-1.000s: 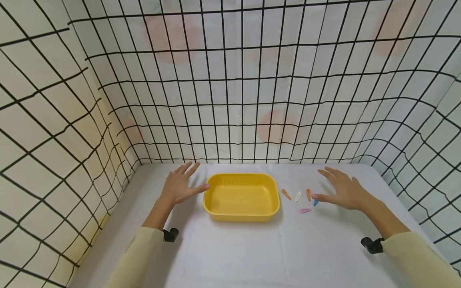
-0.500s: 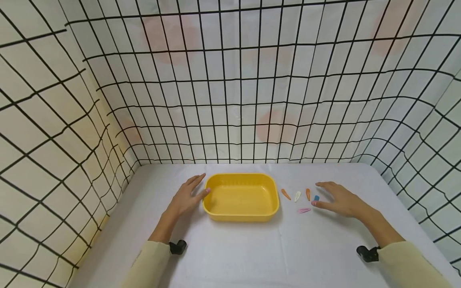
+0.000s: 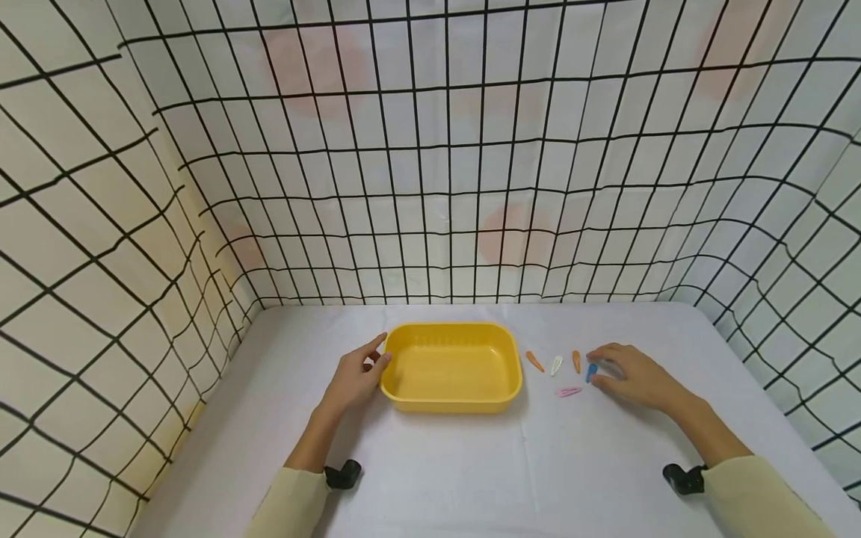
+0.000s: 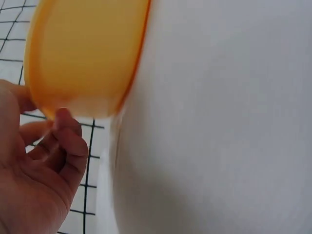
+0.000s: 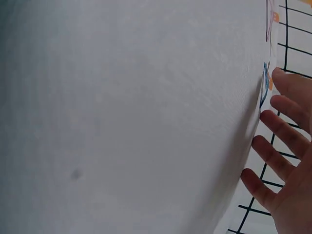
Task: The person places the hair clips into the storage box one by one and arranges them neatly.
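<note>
A yellow tray (image 3: 452, 407) stands on the white table. At its left end my left hand (image 3: 356, 377) grips the rim, thumb at the edge and the other fingers curled beside the outer wall. In the left wrist view this hand (image 4: 44, 165) meets the tray's end wall (image 4: 83, 105). My right hand (image 3: 635, 377) hovers low over a blue hair clip (image 3: 591, 372), thumb and forefinger on either side of it with a gap between. Relaxed fingers (image 5: 280, 156) show in the right wrist view, near the blue clip (image 5: 264, 85).
Between tray and right hand lie an orange hair clip (image 3: 534, 362), a white hair clip (image 3: 556, 365), another orange clip (image 3: 576, 362) and a pink hair clip (image 3: 569, 391). Black wire mesh (image 3: 451, 194) walls off the back and both sides of the table (image 3: 457, 478).
My left hand has moved right and down onto the tray's rim, its fingers curling. The right hand has come lower, its thumb and forefinger drawing closer around the blue clip.
</note>
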Demonstrator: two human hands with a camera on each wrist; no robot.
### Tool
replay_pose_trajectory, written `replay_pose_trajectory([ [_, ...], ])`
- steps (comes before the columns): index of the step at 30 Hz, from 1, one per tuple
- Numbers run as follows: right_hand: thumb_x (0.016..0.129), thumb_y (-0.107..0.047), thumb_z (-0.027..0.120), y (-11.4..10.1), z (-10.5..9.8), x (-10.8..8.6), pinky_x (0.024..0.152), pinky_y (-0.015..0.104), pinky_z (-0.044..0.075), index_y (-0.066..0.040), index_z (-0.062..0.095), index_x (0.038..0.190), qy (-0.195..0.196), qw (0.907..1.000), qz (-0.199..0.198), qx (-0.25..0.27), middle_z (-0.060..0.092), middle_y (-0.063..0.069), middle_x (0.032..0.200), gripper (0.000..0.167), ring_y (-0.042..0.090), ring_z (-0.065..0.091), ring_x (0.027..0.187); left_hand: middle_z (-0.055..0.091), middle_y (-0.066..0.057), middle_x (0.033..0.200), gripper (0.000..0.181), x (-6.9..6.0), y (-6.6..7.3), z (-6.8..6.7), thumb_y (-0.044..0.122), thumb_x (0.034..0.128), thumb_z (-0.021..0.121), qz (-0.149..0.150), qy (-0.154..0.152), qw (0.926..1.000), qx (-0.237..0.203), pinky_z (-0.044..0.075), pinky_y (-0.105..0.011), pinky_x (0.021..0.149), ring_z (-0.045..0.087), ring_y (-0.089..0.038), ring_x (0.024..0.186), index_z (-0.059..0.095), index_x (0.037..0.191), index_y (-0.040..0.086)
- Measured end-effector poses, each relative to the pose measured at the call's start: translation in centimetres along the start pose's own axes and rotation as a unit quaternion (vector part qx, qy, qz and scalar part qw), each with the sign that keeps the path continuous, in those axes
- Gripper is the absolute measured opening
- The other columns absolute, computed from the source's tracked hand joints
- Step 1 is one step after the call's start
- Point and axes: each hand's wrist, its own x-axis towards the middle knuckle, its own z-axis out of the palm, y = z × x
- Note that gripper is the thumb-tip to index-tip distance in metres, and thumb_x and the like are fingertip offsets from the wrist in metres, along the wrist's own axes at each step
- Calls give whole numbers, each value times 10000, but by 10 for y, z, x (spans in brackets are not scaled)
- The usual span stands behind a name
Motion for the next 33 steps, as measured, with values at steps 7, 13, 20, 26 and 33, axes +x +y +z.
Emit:
replay_pose_trajectory([
  [7,970,-130,670,1,1,-2,1068,651,422,-81,699,1264,99,9993,-307,195,653,164,1331,300,451,552,1273,603,-76,926,537,-3,4,9,250,1059,547,27,43,9996,-281,432,-210,513,476,-122,570,445,1565,98],
  [13,964,-67,651,2,3,-3,1045,632,449,-95,733,1213,160,9991,-369,144,673,118,1287,264,420,576,1240,600,-68,945,546,-5,6,10,253,1062,539,-31,1,9995,-319,438,-221,504,484,-128,569,427,1577,111],
  [20,968,-78,664,2,6,-3,1025,598,483,-120,758,1154,213,9989,-358,224,681,69,1207,213,379,607,1192,600,-57,920,549,-4,7,7,250,1054,558,-73,9,9998,-208,432,-224,500,486,-133,565,438,1569,103],
  [26,949,-61,680,0,6,-5,976,552,517,-135,761,1099,274,9987,-360,220,686,29,1148,186,326,636,1126,589,-44,907,552,-4,7,7,255,1052,563,-91,-1,9998,-185,419,-222,498,479,-135,560,439,1571,114],
  [33,942,-87,705,-1,4,-5,880,417,534,-162,758,1065,240,9989,-302,261,676,-50,1065,154,159,611,985,588,-45,904,552,-5,6,7,249,1052,563,-55,14,9995,-325,437,-227,478,499,-135,524,438,1571,110],
])
